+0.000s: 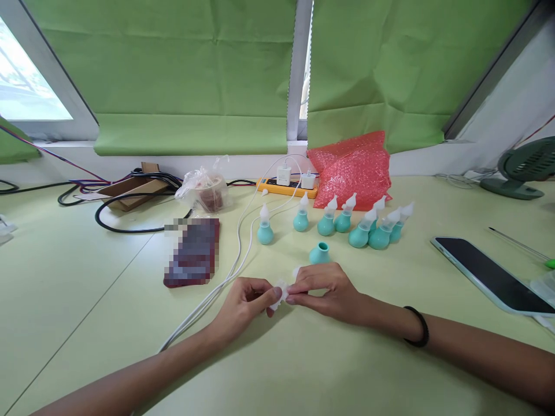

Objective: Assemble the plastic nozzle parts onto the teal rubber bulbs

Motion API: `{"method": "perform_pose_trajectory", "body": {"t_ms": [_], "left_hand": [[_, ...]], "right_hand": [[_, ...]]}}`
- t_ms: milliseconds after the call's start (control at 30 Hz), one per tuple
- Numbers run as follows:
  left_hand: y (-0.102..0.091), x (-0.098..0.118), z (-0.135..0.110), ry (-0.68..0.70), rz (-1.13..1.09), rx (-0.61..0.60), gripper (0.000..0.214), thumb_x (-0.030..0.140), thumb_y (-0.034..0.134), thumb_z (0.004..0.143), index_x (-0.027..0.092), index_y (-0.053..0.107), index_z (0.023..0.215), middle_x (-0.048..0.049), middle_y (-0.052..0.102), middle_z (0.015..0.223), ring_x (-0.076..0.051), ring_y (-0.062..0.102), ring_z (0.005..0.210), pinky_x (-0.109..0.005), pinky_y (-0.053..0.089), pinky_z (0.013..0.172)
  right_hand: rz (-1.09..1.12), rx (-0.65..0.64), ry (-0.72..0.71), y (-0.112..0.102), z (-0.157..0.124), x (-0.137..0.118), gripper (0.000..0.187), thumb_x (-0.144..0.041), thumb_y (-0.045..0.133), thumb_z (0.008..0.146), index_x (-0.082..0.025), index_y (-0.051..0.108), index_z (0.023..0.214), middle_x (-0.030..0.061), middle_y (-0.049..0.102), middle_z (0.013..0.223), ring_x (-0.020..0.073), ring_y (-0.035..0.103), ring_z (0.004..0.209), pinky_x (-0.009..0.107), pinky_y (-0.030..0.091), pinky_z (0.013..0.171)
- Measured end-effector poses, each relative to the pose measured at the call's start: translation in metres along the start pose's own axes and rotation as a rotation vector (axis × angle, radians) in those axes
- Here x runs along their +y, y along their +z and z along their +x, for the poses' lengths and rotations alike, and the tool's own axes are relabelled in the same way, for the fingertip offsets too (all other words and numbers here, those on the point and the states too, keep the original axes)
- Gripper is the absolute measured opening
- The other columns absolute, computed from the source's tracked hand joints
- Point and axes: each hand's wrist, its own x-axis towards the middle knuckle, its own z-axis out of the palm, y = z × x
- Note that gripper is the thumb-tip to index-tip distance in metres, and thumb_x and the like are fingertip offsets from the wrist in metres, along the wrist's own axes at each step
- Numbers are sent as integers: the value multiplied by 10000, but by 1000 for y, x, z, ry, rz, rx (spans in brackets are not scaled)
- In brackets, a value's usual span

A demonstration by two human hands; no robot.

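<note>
Fingerwork at table centre: pinching a small clear tip between the left hand and the right hand, fingertips of both pressing together on it from either side, holding it just above the pale green table. Reading it as late in the run: looking over a row of finished bulbs standing beyond the hands, each teal and wearing its own clear nozzle, lined up in front of a red bubble-wrap bag. Spotting only one bare bulb, open neck up, sitting just beyond the right knuckles. Judging that one as what is left, with no other loose parts showing. Looking closer at the pinched piece: whitish, translucent, soft-looking, mostly covered by fingers, so not making out its exact shape. Noting a white cable running past the left hand, a phone lying face up well off to the right, a yellow power strip back by the window.
</note>
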Motion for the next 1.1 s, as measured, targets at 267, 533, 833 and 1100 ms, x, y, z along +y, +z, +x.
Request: {"method": "perform_pose_trajectory", "body": {"t_ms": [267,533,833,1100], "left_hand": [[1,-3,0,5,-9,-4,342,390,489,756,122,579,563,12,477,514,-104,403,515,-216,294,504],[1,2,-2,10,-135,40,347,359,494,750,128,503,491,17,456,474,-91,397,481,-212,302,503],[2,-2,0,-4,-101,86,361,390,511,750,131,515,497,15,468,473,-97,416,481,-222,301,502],[3,2,-2,5,-18,82,334,375,530,737,118,551,525,16,470,488,-95,410,497,-215,290,496]], "right_hand": [[-175,30,-170,2,-1,-4,67,-90,546,754,-87,612,765,66,600,571,117,534,549,233,451,510],[-185,120,-124,4,0,-8,87,-90,582,714,-114,614,791,50,594,600,106,528,545,223,450,497],[-304,95,-283,8,-7,2,100,-85,552,744,-145,595,811,31,609,598,105,524,537,227,443,501],[-235,48,-141,3,-1,-5,82,-132,526,775,-129,605,754,27,587,557,99,523,513,213,432,484]]}}
